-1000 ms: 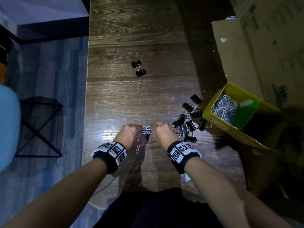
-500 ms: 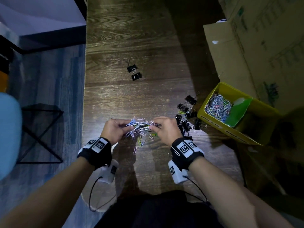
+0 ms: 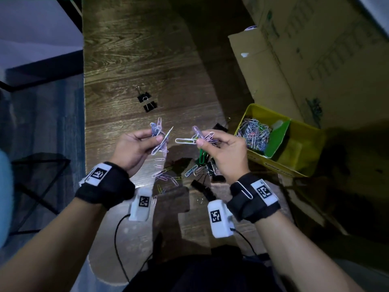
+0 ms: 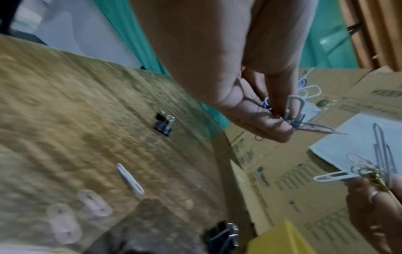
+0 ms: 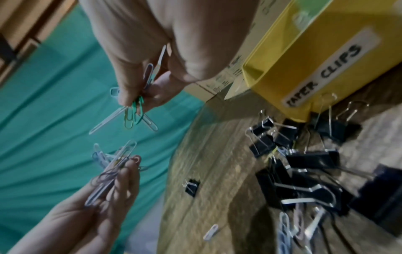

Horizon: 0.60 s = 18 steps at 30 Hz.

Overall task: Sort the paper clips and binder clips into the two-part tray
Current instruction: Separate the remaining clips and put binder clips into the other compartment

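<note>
Left hand (image 3: 134, 147): raised above the tabletop (image 3: 130, 60), fingers and thumb pinching a bunch of pale paper clips (image 3: 159, 134).
Right hand (image 3: 225, 151): also raised, pinching its own bunch of paper clips (image 3: 196, 138), white, lilac and green, one white clip sticking out toward the left hand.
Loose paper clips (image 3: 166, 175): scattered on the tabletop below and between the hands.
Binder clips (image 5: 304, 171): a black pile just beside the tray; two more (image 3: 147, 102) lie apart, farther up the tabletop.
Tray (image 3: 303, 157): yellow, at the right; its left compartment holds paper clips, its wall labelled "PAPER CLIPS".
Cardboard box (image 3: 294, 60): behind the tray.
</note>
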Motion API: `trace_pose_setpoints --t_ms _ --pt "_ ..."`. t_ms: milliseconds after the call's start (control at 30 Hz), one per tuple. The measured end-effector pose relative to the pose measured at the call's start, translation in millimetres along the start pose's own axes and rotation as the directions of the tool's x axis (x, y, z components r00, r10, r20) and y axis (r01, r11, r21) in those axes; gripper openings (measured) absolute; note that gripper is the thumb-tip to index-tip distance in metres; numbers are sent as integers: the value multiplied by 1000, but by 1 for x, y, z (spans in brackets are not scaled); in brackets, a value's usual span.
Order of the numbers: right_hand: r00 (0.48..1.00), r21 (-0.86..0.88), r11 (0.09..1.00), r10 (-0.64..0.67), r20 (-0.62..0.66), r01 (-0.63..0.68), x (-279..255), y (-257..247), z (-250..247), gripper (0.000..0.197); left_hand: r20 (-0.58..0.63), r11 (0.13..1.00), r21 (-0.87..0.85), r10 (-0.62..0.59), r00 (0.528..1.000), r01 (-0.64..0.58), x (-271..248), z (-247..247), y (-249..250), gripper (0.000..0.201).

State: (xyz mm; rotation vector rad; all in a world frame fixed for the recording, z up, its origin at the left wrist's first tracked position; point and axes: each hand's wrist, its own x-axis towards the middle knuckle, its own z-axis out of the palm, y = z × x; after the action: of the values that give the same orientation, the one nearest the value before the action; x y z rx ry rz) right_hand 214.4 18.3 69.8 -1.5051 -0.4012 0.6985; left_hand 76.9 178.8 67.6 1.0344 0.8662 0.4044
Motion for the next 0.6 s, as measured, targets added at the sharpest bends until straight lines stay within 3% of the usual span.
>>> trace_pose_setpoints --t_ms 133,233,400,467,533,600 --pt "990 86 993 -74 -123 85 -1 -24 -36 24 146 999 10 44 988 -46 16 62 14 28" --pt "961 125 983 -97 -259 133 2 -34 -66 22 226 998 59 11 974 -25 32 108 13 31" --pt "902 121 987 -42 -430 103 15 -32 -106 21 220 952 307 -70 973 -1 55 170 -15 21" --pt "881 99 994 -2 -474 55 24 -26 -114 21 229 846 530 -73 971 -61 61 185 -29 19" --pt "856 77 997 25 -516 17 31 -20 -118 22 249 642 750 -51 967 -159 64 196 -39 22" --pt "829 19 1000 17 -559 -7 40 -12 -120 19 264 502 838 -27 964 -215 64 203 -44 27"
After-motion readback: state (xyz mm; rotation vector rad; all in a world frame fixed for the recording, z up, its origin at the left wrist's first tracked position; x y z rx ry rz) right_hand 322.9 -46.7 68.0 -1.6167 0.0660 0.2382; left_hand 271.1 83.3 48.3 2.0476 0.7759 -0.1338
